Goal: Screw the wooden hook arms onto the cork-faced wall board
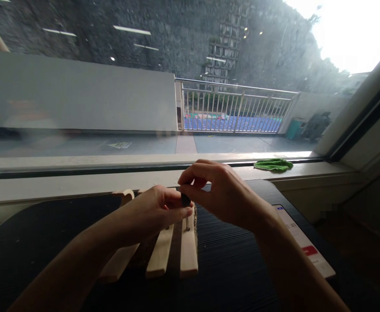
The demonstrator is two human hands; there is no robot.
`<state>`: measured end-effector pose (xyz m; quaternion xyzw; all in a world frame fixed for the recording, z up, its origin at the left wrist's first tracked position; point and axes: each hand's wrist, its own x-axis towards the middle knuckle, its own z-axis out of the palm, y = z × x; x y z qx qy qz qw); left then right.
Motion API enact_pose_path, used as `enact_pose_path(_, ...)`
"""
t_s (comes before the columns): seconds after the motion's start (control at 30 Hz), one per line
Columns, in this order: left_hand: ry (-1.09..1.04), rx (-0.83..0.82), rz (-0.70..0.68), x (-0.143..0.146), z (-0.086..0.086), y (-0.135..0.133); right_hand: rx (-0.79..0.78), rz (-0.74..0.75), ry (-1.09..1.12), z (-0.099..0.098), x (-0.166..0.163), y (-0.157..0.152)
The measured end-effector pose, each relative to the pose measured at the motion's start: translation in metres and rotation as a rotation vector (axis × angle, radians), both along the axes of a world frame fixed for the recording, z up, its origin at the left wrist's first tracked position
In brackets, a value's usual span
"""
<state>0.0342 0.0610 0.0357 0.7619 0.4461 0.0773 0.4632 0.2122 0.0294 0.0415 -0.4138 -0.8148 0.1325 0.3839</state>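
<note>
- The dark-handled tool [185,200], probably a screwdriver, stands close to upright between both hands, its thin shaft pointing down at the right wooden slat [189,259].
- The left hand [162,207] comes in from the near left, thumb and fingers closed around the tool's lower part; it is the hand nearer the slat.
- The right hand [215,188] comes from the near right and pinches the handle's top between thumb and fingertips, above the left hand.
- That slat lies flat with its long axis running near to far, so the tool stands across it, roughly at a right angle.
- The shaft's foot meets a small dark spot, perhaps a screw head, on the slat's far part; whether it is seated there, I cannot tell.
- The middle slat [160,253] lies just left, across a gap, slanting slightly rightward toward its far end.
</note>
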Motion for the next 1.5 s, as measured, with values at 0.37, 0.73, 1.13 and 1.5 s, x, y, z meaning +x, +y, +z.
enact_pose_path(0.37,-0.012,0.041,-0.048,-0.003,-0.015,0.006,-0.039,0.015,-0.001,0.002,0.002,-0.003)
enact_pose_path(0.73,0.0,0.079,-0.09,-0.006,-0.022,0.007,-0.016,0.04,-0.028,0.006,0.001,-0.008)
enact_pose_path(1.13,0.015,0.069,-0.13,-0.006,-0.022,0.007,0.008,0.038,-0.052,0.005,0.002,-0.01)
enact_pose_path(1.5,0.041,0.097,-0.112,-0.008,-0.024,0.008,0.015,0.028,-0.055,0.004,0.0,-0.008)
